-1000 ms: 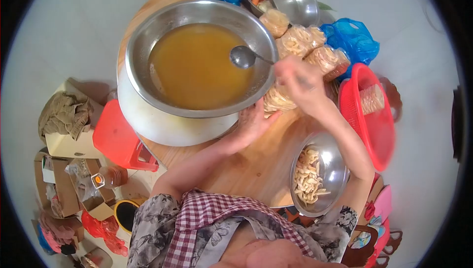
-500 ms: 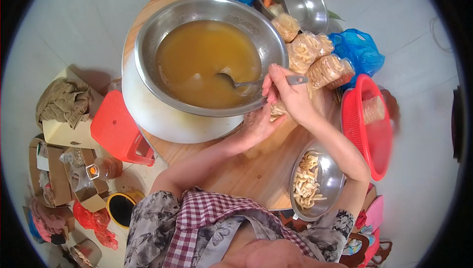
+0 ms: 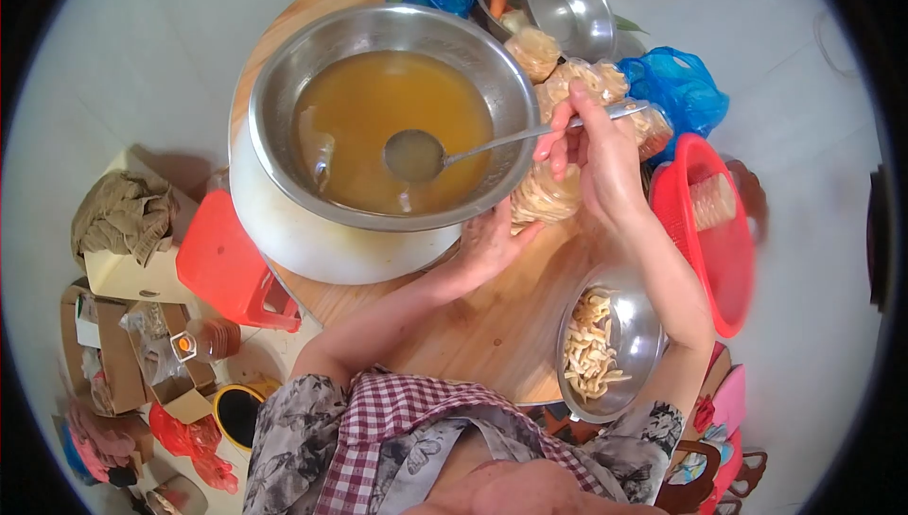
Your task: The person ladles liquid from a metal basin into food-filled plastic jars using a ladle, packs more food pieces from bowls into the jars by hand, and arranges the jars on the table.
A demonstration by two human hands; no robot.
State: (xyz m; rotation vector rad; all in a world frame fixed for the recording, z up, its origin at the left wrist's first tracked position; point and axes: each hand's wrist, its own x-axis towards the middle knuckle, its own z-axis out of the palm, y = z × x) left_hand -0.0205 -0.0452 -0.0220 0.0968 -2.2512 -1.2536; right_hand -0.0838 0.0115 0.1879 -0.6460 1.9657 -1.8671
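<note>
A wide steel basin [image 3: 270, 151] of yellow-brown liquid [image 3: 364, 104] stands tilted on a round white board [image 3: 364, 260]. My right hand [image 3: 605, 160] is closed around the handle of a ladle [image 3: 506, 140]. The ladle's bowl, filled with liquid, is at or just over the surface in the basin. Against the basin's near right side rests my left hand [image 3: 487, 245], its thumb stretched out to the right and its fingers partly hidden under the rim. Packed bundles of pale yellow food [image 3: 547, 195] in clear plastic lie just beyond that thumb.
On the wooden table [image 3: 454, 345], a steel bowl [image 3: 643, 340] holds pale strips [image 3: 591, 345]. A red basket [image 3: 695, 241], a blue bag [image 3: 681, 89] and another steel bowl [image 3: 567, 4] are to the right and back. A red stool [image 3: 227, 260] stands at left.
The ladle has come up from the liquid with its bowl now full and turned upward, shifted slightly left. My right hand has risen and moved right; my left stays at the basin.
</note>
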